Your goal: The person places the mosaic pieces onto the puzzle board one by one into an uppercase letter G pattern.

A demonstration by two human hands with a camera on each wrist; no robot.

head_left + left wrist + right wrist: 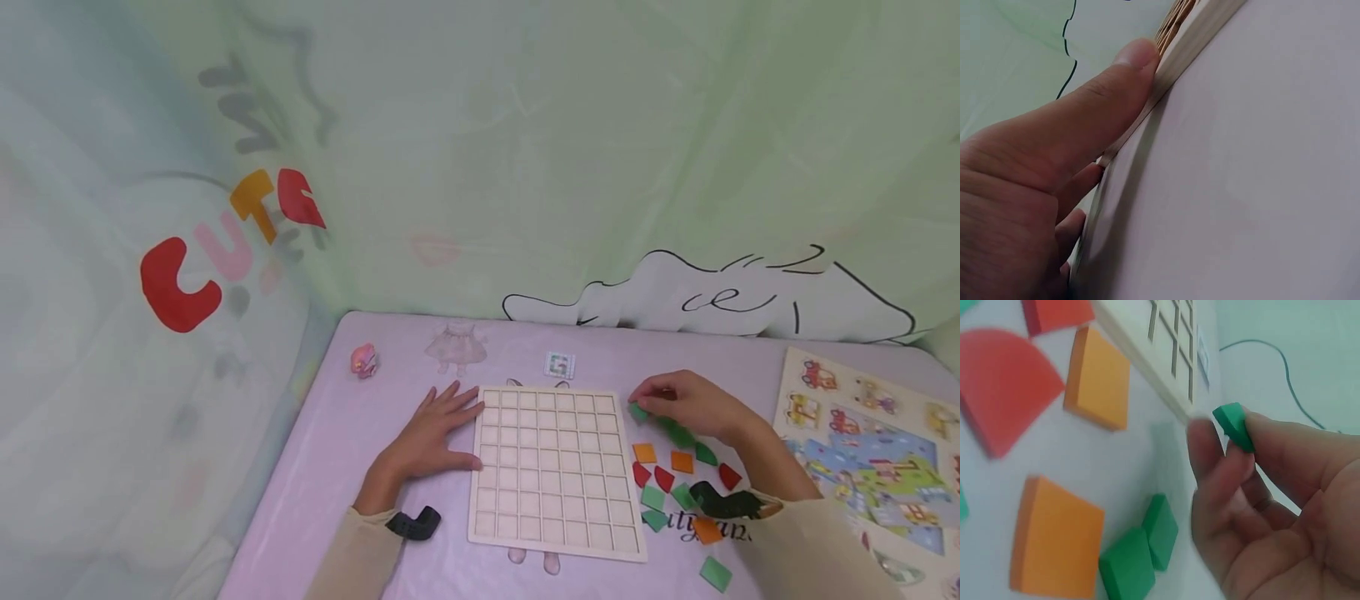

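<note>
A wooden grid board (557,471) lies flat on the table, its square cells bare. My left hand (430,439) rests at the board's left side with fingers spread; the thumb (1100,103) touches the wooden edge. Just off the board's upper right corner, my right hand (692,403) pinches a small green piece (1235,427) between thumb and fingers. Close below that hand lie more green pieces (1129,565), partly hidden by it in the head view. Orange squares (682,462) and red quarter-round pieces (663,478) are scattered right of the board.
A small card with a coloured pattern (559,365) lies behind the board. A pink toy figure (363,360) sits at the table's back left. A picture puzzle board (795,375) occupies the right side, beside my right forearm. Printed fabric walls stand behind and to the left.
</note>
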